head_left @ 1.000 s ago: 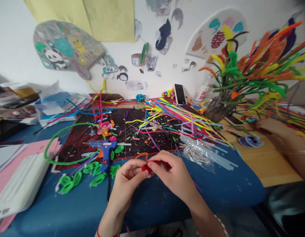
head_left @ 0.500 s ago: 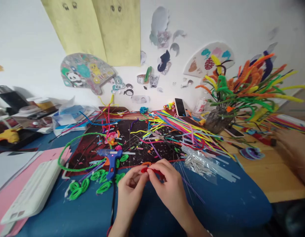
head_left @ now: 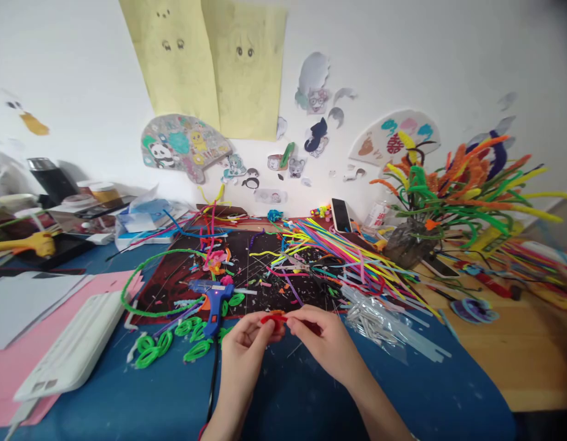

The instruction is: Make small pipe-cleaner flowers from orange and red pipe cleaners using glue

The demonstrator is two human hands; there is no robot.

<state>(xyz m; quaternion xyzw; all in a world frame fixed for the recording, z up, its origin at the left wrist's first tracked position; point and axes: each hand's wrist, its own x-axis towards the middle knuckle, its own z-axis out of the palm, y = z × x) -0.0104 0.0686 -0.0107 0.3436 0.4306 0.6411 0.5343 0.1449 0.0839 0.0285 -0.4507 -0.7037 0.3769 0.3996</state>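
Above the front part of the blue table covering, my two hands meet over a short red pipe cleaner [head_left: 276, 319]. My left hand [head_left: 245, 346] pinches it between thumb and fingers. The thumb and index finger of my right hand [head_left: 328, 340] close on its right end; the other fingers are curled. Just left of my hands lies a blue hot glue gun [head_left: 214, 307], its cord running down toward me. Several green pipe cleaner loops [head_left: 148, 357] are spread around it, and a large green twisted ring [head_left: 126, 283] lies behind them.
A dark mat [head_left: 166, 285] carries scraps and a pile of colourful pipe cleaners [head_left: 327, 242]. To the right are a plastic bag of white sticks [head_left: 373, 318] and a vase [head_left: 405, 245] of pipe cleaner stems. A white keyboard [head_left: 72, 346] sits left. A phone [head_left: 341, 215] leans at the wall.
My right hand has shifted a little right, drawing apart from the left, so more of the red pipe cleaner shows. The view has tilted up and left. A hand at the right edge is gone.
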